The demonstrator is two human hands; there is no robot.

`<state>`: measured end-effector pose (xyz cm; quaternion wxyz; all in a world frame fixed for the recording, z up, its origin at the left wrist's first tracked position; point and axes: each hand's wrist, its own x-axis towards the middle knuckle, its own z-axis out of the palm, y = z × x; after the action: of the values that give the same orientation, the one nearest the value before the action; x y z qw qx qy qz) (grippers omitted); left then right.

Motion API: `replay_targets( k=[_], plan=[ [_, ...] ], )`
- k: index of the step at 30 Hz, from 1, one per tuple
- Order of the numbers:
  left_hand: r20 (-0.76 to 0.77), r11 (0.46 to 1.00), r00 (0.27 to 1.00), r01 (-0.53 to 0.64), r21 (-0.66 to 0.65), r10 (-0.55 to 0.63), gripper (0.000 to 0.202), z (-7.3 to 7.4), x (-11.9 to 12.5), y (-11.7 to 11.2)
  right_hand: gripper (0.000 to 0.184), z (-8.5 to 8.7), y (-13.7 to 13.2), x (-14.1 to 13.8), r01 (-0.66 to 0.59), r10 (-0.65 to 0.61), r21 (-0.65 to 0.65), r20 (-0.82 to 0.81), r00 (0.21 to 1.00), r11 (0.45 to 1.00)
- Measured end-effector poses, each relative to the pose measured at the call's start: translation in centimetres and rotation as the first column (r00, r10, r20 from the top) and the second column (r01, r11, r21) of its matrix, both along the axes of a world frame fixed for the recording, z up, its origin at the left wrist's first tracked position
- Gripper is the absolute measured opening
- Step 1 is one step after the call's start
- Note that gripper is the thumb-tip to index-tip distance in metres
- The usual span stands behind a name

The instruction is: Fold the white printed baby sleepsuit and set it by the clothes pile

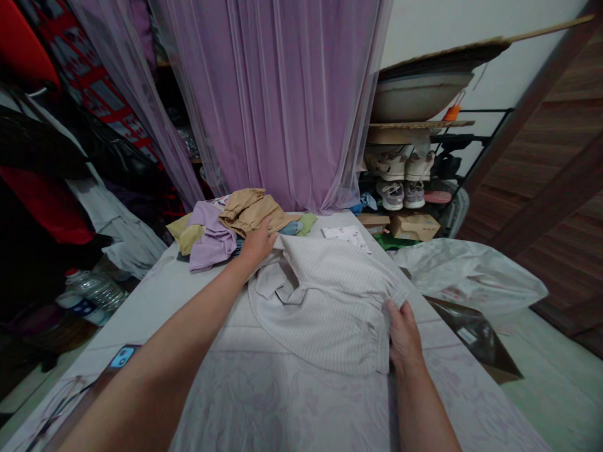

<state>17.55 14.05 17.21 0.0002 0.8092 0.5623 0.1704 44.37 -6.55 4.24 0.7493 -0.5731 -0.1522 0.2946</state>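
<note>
A pale, finely striped garment (330, 295) lies spread on the table (235, 389), its left end partly open and folded, its right edge gathered like elastic. It looks like a small pair of shorts or trousers, though I cannot tell exactly. My left hand (258, 246) is closed on its upper left corner, close beside the clothes pile. At the gathered right edge, my right hand (405, 331) pinches the cloth between thumb and fingers. Just beyond my left hand are tan shorts (254, 210) with an elastic edge, heaped on a lilac garment (211, 235) and other clothes.
A white printed cloth (347, 235) lies at the table's far right. A phone (123, 356) and cables rest at the near left. Purple curtains (282, 107) hang behind. Right of the table are a shoe rack (405, 169), a plastic bag (471, 273) and a box (471, 336).
</note>
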Motion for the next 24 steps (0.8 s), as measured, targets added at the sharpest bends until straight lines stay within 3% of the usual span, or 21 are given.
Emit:
replay_targets(
  k=[2,5,8,12,15,19,21,24],
  plan=[
    [0.06,0.993,0.992,0.112,-0.037,-0.11,0.061,-2.1,-0.3,-0.8,0.06,-0.3,0.0,0.2,-0.032,0.031,0.014,0.004,0.999,0.999],
    [-0.022,0.971,0.973,0.229,-0.065,-0.231,0.063,-5.6,-2.4,-2.6,0.059,-0.7,0.1,0.5,-0.068,0.068,-0.017,-0.045,0.997,0.998],
    [-0.16,0.97,0.969,0.156,-0.188,-0.187,0.078,-8.1,-4.9,-4.2,0.058,-0.8,0.1,0.5,-0.108,0.106,-0.014,-0.074,0.992,0.994],
    [-0.205,0.925,0.97,0.047,-0.377,-0.133,0.1,-9.6,-6.3,-5.2,0.052,-0.4,-0.2,0.4,-0.217,0.215,-0.01,-0.107,0.971,0.976],
    [-0.18,0.937,0.981,0.011,-0.35,-0.078,0.091,-10.0,-5.5,-5.6,0.051,-0.1,-0.5,0.2,-0.305,0.298,-0.059,-0.11,0.948,0.95],
    [-0.068,0.971,0.996,-0.07,-0.228,0.056,0.039,-9.5,-4.2,-5.9,0.048,-0.2,-0.4,-0.1,-0.242,0.256,-0.169,0.063,0.965,0.955],
    [-0.042,0.97,0.992,-0.129,-0.207,0.123,0.032,-8.3,-4.5,-5.8,0.046,-0.1,-0.3,-0.1,-0.191,0.223,-0.217,0.134,0.966,0.957],
    [-0.025,0.957,0.972,-0.235,-0.172,0.235,0.035,-5.1,-6.9,-5.9,0.045,0.9,-0.5,0.4,-0.211,0.252,-0.249,0.145,0.957,0.945]
  ],
)
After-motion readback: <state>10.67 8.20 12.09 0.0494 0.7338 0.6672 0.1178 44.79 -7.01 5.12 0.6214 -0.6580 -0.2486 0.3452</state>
